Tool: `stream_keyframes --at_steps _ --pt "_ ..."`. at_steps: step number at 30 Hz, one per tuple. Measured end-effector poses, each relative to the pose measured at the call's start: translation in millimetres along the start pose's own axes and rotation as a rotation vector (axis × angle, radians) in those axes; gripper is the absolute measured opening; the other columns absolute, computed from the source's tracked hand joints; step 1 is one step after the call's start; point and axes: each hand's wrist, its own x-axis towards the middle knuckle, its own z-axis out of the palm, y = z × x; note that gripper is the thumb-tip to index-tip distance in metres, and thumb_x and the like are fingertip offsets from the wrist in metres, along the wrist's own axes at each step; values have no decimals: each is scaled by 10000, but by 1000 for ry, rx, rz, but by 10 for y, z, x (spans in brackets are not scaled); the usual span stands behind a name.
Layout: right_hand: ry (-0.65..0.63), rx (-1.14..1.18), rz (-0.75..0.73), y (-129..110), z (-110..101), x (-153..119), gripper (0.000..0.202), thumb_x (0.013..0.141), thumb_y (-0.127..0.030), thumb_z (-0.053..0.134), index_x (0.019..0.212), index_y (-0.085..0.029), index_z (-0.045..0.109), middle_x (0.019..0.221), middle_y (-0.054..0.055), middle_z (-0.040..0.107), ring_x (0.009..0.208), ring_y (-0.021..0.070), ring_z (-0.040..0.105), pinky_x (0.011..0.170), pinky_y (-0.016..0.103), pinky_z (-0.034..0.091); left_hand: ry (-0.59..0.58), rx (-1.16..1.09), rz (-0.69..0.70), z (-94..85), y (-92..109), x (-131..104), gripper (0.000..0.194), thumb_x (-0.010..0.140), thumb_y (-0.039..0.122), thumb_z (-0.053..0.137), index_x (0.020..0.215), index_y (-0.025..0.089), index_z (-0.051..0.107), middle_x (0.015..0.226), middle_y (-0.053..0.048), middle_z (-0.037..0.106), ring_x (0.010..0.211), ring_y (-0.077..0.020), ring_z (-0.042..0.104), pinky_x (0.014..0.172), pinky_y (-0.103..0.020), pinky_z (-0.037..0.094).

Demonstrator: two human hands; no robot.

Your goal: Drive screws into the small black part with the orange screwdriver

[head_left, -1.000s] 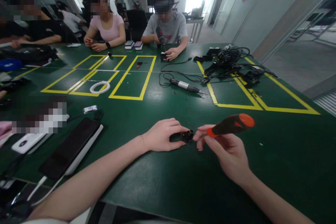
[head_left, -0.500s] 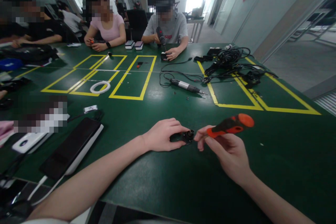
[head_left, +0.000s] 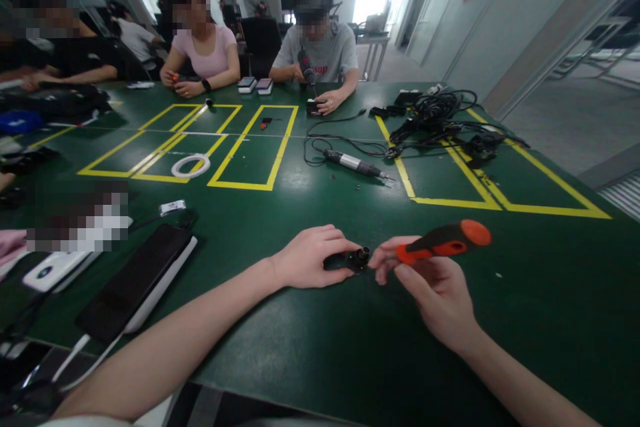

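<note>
"Orange and black on that screwdriver (head_left: pixel 443 242) handle — which hand has it?"

"The right hand (head_left: pixel 440 287). Its fingers are closed round it near the collar, the handle slanting up to the right. They hide the tip, so I can't tell whether it touches anything."

"And the left hand (head_left: pixel 317 257)?"

"Thumb and fingers curve apart in an arch, their tips closed on one small dark part (head_left: pixel 358 260), which rests on the worktop (head_left: pixel 280 340) just beside the right hand's fingers."

"What lies in the taped outlines (head_left: pixel 240 187)?"

"Five of them: two side by side at the left of the view, one alone, two side by side at the right. One white ring (head_left: pixel 177 169) overlaps the near corner of the second; one small black-and-orange piece (head_left: pixel 265 123) is inside the third. A heap of black cables (head_left: pixel 430 119) spreads over the last two — too tangled to count."

"Other things?"

"One corded pen-shaped tool (head_left: pixel 350 161), lying between the lone outline and the cables. Two small boxes (head_left: pixel 247 85) stand side by side near a person in a grey shirt (head_left: pixel 320 47), who grips one dark power tool (head_left: pixel 306 68)."
</note>
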Motion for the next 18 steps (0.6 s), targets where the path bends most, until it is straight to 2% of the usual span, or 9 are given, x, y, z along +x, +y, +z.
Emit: stream_keyframes --at_steps 6,10,14,18 --pt "-8 -89 17 5 -4 10 276 942 -433 743 802 -196 726 742 63 762 601 157 665 583 275 592 2 -6 -1 7 -6 0 349 938 354 694 1240 180 694 1035 -80 742 938 -212 670 871 -330 525" --pt "1 -38 45 -5 -7 23 289 964 -454 707 842 -192 712 733 57 747 503 133 609 477 257 540 -6 -3 -4 -2 -1 3 345 931 349 704 1232 181 695 1025 -77 743 932 -212 669 867 -330 523" --pt "-28 -43 13 0 -6 16 255 948 -438 732 857 -200 738 797 71 761 575 148 652 538 273 582 -9 -1 -2 -10 7 5 341 936 347 699 1230 173 692 1030 -79 742 934 -213 670 862 -327 523" --pt "12 -88 -7 16 -13 2 224 924 -399 759 842 -191 764 862 80 735 555 132 626 491 258 560 -14 8 -7 -4 7 2 336 944 356 686 1233 185 692 1047 -82 736 957 -216 670 867 -327 530"
